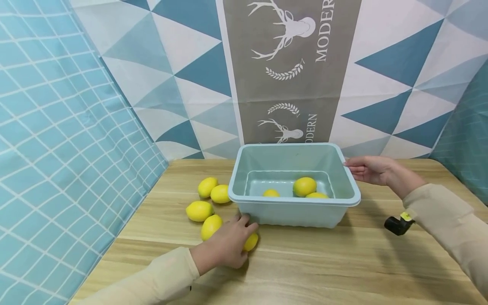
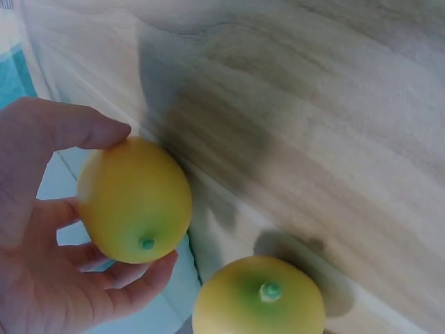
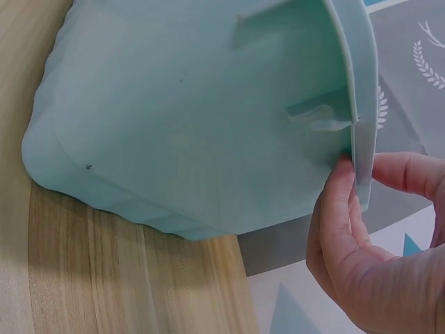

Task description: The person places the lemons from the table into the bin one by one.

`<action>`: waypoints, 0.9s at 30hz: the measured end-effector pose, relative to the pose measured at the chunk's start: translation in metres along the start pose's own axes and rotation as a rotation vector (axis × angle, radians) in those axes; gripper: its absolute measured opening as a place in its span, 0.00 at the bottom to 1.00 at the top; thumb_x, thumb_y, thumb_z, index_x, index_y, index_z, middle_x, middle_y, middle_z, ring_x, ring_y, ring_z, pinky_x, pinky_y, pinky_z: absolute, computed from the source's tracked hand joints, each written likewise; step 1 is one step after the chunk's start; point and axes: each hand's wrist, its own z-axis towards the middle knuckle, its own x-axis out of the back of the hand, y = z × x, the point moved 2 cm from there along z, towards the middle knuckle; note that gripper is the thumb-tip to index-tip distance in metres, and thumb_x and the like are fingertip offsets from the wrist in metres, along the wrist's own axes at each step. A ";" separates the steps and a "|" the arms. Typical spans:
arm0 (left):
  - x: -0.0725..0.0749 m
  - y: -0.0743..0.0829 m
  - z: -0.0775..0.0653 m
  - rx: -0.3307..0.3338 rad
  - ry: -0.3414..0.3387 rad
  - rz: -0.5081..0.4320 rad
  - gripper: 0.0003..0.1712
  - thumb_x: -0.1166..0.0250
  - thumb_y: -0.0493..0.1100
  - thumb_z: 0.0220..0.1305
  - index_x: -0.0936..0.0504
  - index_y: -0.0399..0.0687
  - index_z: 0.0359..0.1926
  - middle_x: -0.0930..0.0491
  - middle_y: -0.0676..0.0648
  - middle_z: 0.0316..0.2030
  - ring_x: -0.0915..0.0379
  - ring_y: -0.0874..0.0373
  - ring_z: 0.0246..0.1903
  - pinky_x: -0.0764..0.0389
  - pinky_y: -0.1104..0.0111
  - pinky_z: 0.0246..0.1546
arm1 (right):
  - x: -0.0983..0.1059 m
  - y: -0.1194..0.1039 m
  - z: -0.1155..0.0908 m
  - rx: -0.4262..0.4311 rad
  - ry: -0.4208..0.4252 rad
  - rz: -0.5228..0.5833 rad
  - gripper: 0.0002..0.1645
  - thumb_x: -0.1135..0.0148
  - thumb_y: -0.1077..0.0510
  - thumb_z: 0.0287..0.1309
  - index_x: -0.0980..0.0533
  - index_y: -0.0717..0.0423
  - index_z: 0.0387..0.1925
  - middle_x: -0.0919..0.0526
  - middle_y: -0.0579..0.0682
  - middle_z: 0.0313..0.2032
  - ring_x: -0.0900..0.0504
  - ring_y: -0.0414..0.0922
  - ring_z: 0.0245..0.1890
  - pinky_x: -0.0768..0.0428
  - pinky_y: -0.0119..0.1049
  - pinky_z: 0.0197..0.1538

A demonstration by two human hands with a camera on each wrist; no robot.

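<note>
My left hand grips a yellow lemon in front of the bin's left corner, thumb on one side and fingers curled on the other. In the left wrist view a second lemon with a green stem end lies close by. My right hand pinches the right rim of a pale blue-green plastic bin, thumb over the lip and fingers beneath it. Inside the bin, lemons show: one whole, and two partly hidden behind the front wall.
Several loose lemons lie on the wooden table left of the bin. A small black object with a yellow tag is by the right sleeve. A patterned backdrop rises behind the table, and a blue checked cloth borders its left side.
</note>
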 end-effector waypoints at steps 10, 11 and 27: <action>0.008 0.001 0.003 0.012 -0.050 0.011 0.34 0.24 0.48 0.38 0.26 0.52 0.50 0.28 0.50 0.41 0.29 0.54 0.41 0.24 0.70 0.30 | -0.003 -0.003 -0.002 -0.003 0.019 -0.009 0.17 0.51 0.62 0.67 0.21 0.49 0.25 0.17 0.41 0.26 0.19 0.32 0.30 0.18 0.26 0.42; 0.009 0.002 0.002 0.003 -0.052 0.019 0.35 0.24 0.49 0.37 0.25 0.53 0.51 0.28 0.50 0.41 0.29 0.55 0.40 0.25 0.70 0.29 | -0.004 -0.003 -0.002 -0.003 0.017 -0.008 0.17 0.51 0.62 0.67 0.21 0.49 0.25 0.17 0.41 0.26 0.19 0.32 0.30 0.18 0.26 0.42; 0.047 0.013 -0.007 -0.154 0.038 0.095 0.30 0.28 0.55 0.40 0.27 0.59 0.48 0.31 0.55 0.37 0.37 0.60 0.34 0.32 0.73 0.28 | -0.006 -0.002 -0.001 0.010 0.014 -0.048 0.14 0.51 0.62 0.66 0.23 0.49 0.27 0.20 0.41 0.27 0.21 0.33 0.30 0.18 0.27 0.42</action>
